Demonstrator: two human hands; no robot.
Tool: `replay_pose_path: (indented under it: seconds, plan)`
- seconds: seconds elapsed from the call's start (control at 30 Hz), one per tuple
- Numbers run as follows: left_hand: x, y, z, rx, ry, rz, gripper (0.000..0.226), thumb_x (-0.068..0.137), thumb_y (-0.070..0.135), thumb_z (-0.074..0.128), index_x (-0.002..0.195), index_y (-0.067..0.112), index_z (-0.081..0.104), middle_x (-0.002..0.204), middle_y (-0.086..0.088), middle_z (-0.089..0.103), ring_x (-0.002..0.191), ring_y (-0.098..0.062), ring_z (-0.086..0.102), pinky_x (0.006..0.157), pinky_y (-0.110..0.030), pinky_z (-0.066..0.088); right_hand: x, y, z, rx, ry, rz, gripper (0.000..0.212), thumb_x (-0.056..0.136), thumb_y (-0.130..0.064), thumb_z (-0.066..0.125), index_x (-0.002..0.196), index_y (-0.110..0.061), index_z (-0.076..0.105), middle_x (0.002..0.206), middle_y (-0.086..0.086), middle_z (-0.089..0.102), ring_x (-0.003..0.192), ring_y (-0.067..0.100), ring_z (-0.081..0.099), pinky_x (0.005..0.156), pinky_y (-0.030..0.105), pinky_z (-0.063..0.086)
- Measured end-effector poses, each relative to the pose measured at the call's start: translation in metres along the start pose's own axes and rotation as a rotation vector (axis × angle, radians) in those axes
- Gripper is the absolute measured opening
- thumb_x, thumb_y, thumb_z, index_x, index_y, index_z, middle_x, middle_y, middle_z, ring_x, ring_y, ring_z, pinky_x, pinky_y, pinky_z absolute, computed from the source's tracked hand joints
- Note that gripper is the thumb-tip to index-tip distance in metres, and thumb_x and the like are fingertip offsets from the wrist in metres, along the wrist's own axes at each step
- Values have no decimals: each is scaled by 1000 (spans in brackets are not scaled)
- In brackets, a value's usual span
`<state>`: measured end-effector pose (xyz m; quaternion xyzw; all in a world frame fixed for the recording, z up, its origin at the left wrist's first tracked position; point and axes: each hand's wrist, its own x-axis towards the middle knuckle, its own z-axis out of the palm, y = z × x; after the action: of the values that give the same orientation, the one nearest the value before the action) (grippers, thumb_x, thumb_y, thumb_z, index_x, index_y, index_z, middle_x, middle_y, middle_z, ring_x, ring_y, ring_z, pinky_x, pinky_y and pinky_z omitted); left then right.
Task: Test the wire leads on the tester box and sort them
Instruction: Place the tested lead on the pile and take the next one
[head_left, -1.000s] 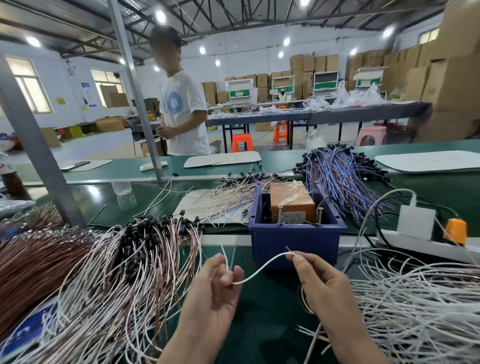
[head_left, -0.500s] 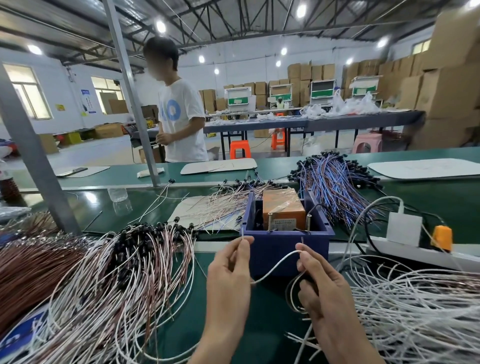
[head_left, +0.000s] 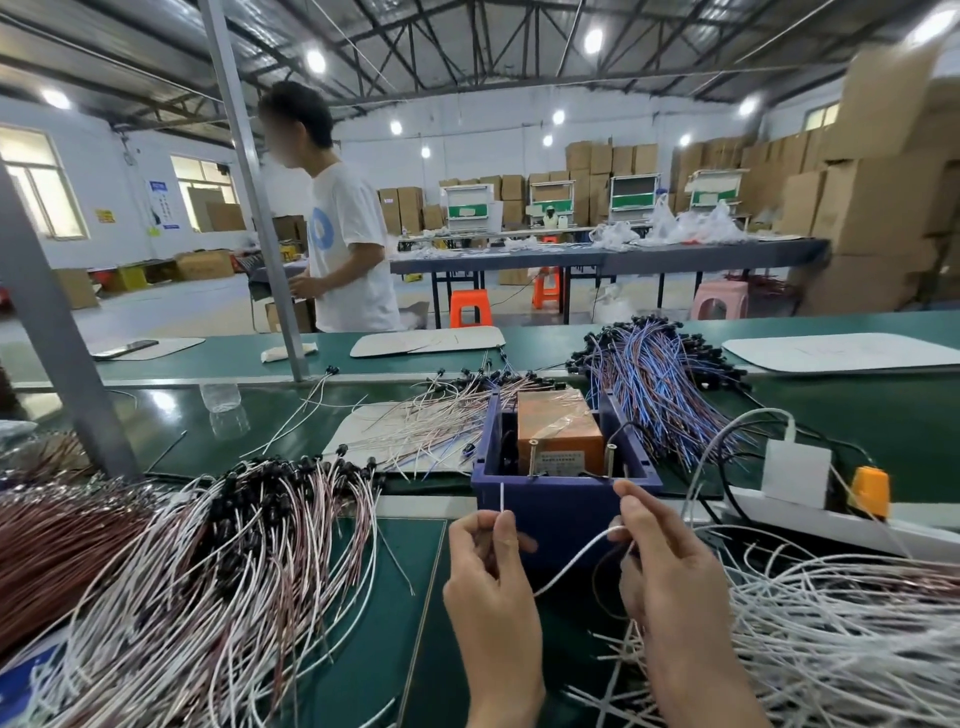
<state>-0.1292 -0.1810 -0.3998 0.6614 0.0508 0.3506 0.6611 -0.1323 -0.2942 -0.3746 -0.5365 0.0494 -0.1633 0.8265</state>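
Note:
A blue tester box stands mid-bench with an orange block and two upright metal posts inside. My left hand pinches one end of a white wire lead, its tip pointing up just below the box's front rim. My right hand pinches the other end near the box's front right corner. The lead sags between the hands. A heap of white leads lies at the right, and a pile of white and brown leads with black ends lies at the left.
Blue and purple leads are heaped behind the box, thin leads on a white mat to its left. A white power strip with an orange plug sits right. A grey post rises left. A person stands across the bench.
Both hands have risen toward the box's front rim with the white lead. The left hand now holds its end upright; the right hand has moved up to the box's right corner.

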Motion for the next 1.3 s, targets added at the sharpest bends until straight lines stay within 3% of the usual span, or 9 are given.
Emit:
replay_pose_path:
  seconds: [0.1,0.17,0.23,0.33,0.43,0.6,0.73,0.97,1.3]
  plan:
    - [-2,-6,-1,37,31,59,13,95,49,52,88,38,54,63,7,61,55,-8,54,53,-14,41,-1,5,5,-160,59,-119,14,97,-26,62,99,-32,75,74,-2,73,43,-1,49,46,8,38]
    - [-1,-10,0,116,44,116,17,96,52,50,91,36,52,60,9,54,51,-7,46,50,-21,39,0,5,7,-187,82,-173,10,100,-25,59,105,-28,67,75,-4,73,56,-1,60,63,13,44]
    - [2,-12,2,189,70,167,15,98,51,48,93,37,50,62,12,53,52,-8,48,50,-25,39,5,4,9,-165,119,-198,7,101,-24,58,106,-20,61,74,-5,73,66,-1,65,70,15,45]
    - [8,-12,8,219,102,196,9,101,47,42,96,40,45,71,18,57,58,-8,55,54,-28,43,9,6,14,-180,161,-259,6,101,-23,58,103,-17,58,74,-7,73,68,-2,65,65,6,45]
    - [9,-13,13,247,88,250,4,102,42,39,101,41,42,81,20,59,65,-7,59,58,-36,51,10,11,17,-212,166,-299,5,100,-26,59,103,-22,58,76,-8,74,69,-1,66,63,5,44]
    - [5,-16,15,275,54,285,11,99,48,39,101,39,44,74,18,62,67,-4,62,62,-40,54,9,19,13,-236,165,-297,3,99,-27,61,100,-23,62,76,-9,75,71,-1,68,64,7,46]
    - [4,-15,17,281,59,299,17,97,50,39,99,36,47,73,19,63,68,-2,63,62,-40,55,12,21,9,-243,159,-277,4,98,-28,62,98,-24,63,75,-8,74,63,0,64,62,17,45]
    - [4,-15,18,276,83,292,21,97,49,40,99,31,50,71,21,63,69,1,64,60,-35,55,17,20,5,-250,125,-278,3,98,-26,63,96,-24,65,70,-5,73,50,0,54,49,11,41]
    - [4,-17,17,261,42,303,22,96,48,40,98,29,50,75,19,65,70,2,65,60,-35,57,12,20,6,-323,107,-272,7,96,-31,64,93,-26,67,82,-26,69,76,-9,64,61,0,41]
